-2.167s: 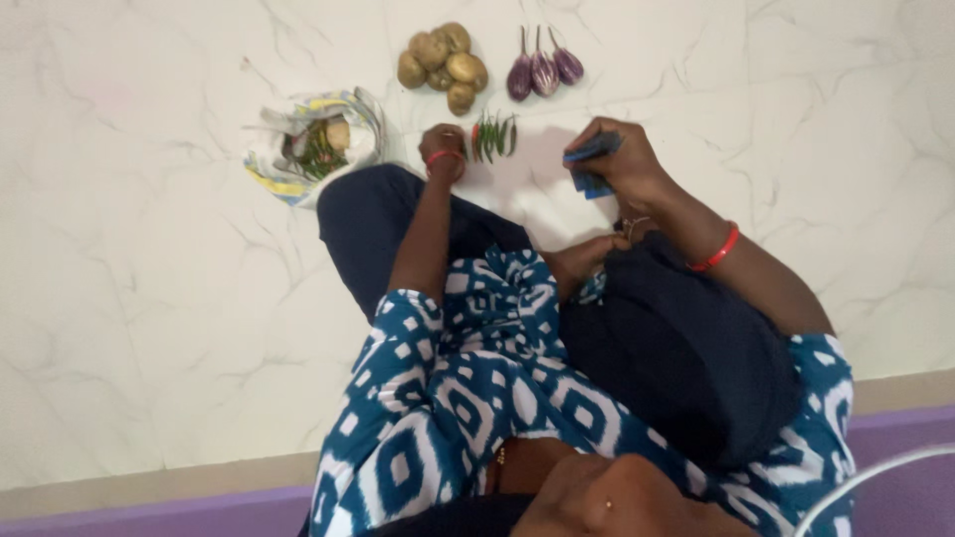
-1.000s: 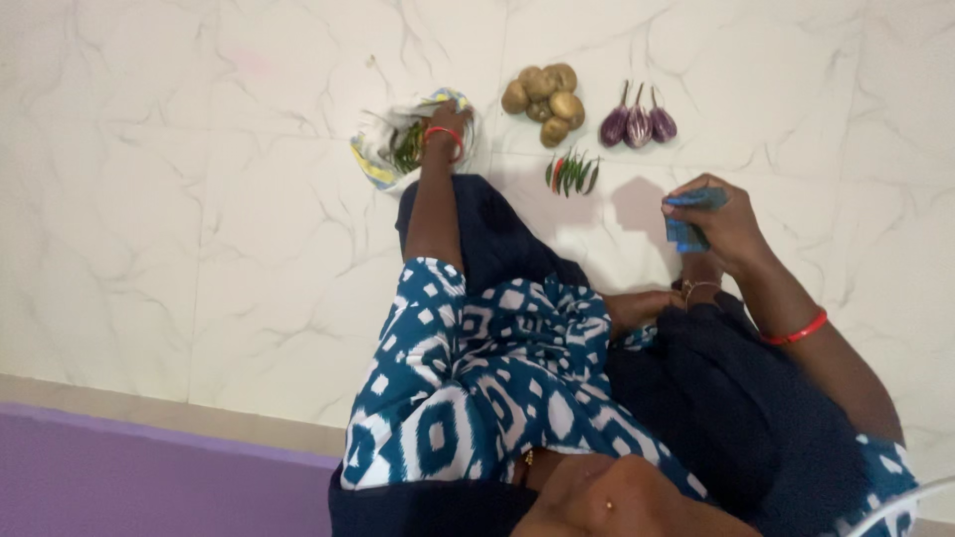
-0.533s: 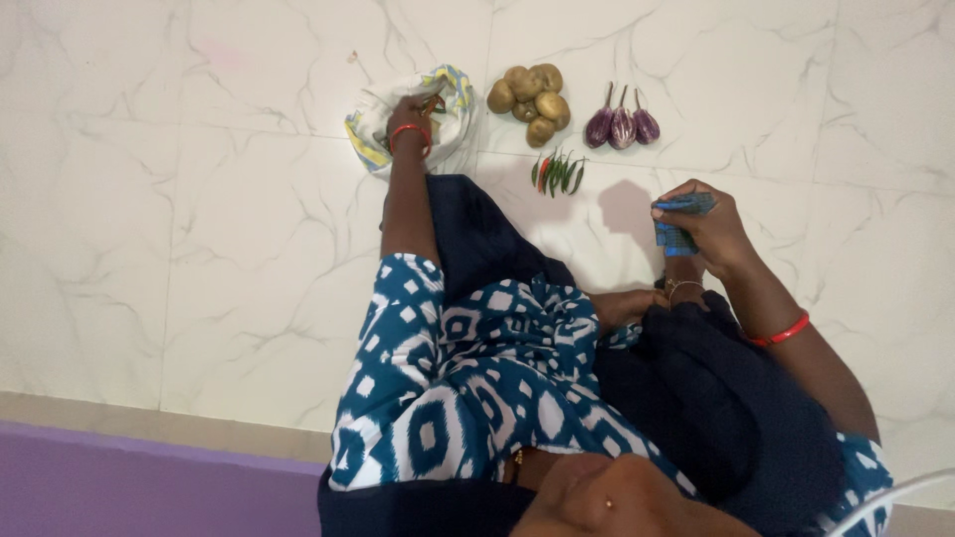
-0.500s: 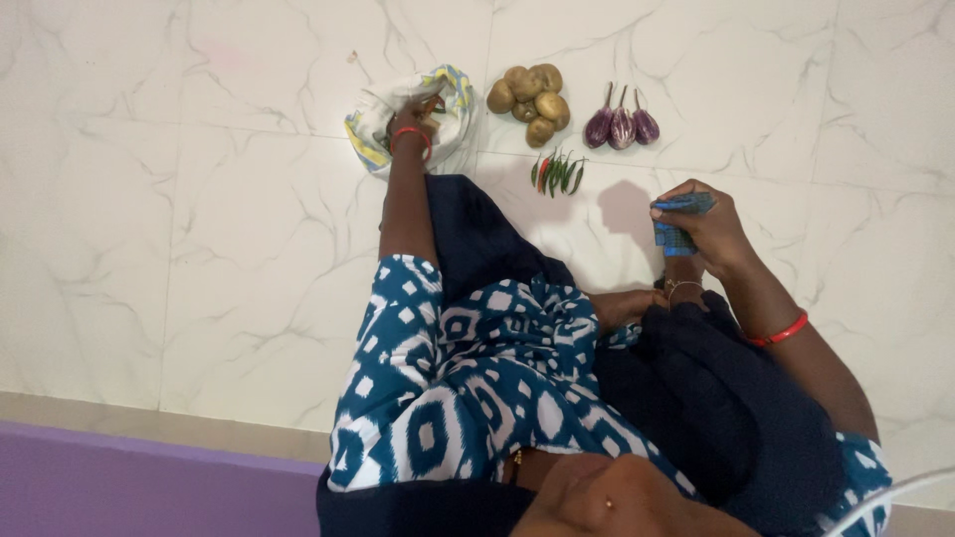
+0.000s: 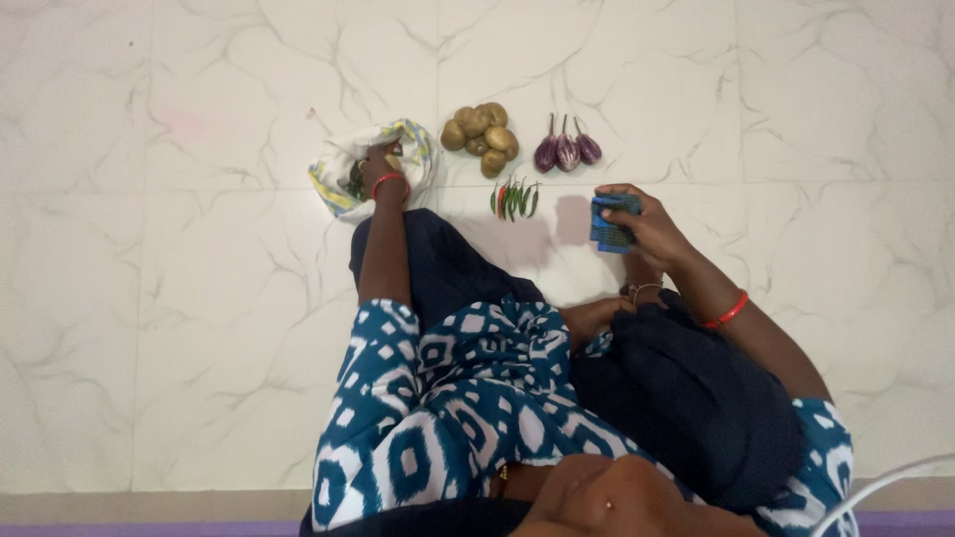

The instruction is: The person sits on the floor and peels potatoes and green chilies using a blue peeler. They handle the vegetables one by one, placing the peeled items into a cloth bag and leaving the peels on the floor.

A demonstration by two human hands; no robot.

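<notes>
My left hand (image 5: 379, 167) reaches into a crumpled white bag (image 5: 331, 183) with yellow and blue print that lies on the floor. Green vegetables show inside the bag, and my fingers are partly hidden among them. My right hand (image 5: 647, 224) is held above the floor, gripping a small blue checked pouch (image 5: 610, 222). A small bunch of green and red chillies (image 5: 514, 198) lies between my two hands. Both wrists wear a red bangle.
A pile of potatoes (image 5: 480, 136) and three small purple aubergines (image 5: 565, 152) lie in a row on the white marble floor (image 5: 179, 298) beyond the chillies. My folded legs in dark trousers (image 5: 438, 264) and a blue patterned top fill the lower middle.
My left hand has gone from the chillies to the bag and stays inside it. My right hand keeps the blue pouch and has turned it slightly. The view has shifted.
</notes>
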